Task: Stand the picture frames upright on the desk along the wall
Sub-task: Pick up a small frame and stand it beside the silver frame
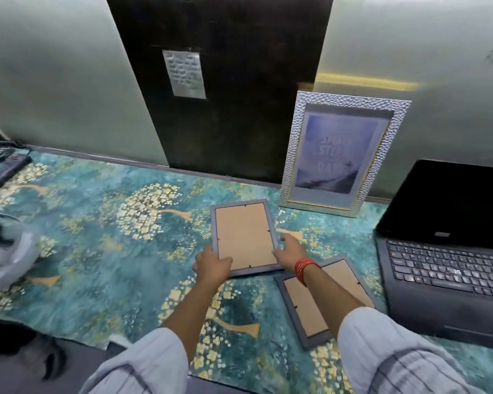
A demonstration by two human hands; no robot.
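Hands grip one grey picture frame (244,237) lying back-up on the desk (97,223): left hand (212,265) clamped on its near left corner, right hand (289,250) on its right edge. Second grey frame (322,301) lies back-up just beside it, partly under the right forearm. Silver hammered frame (343,153) stands upright against the wall (54,81). Open laptop (444,251) sits at right.

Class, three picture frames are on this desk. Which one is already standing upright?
The silver textured frame, leaning against the wall beside the laptop. The two grey frames lie flat, backs up.
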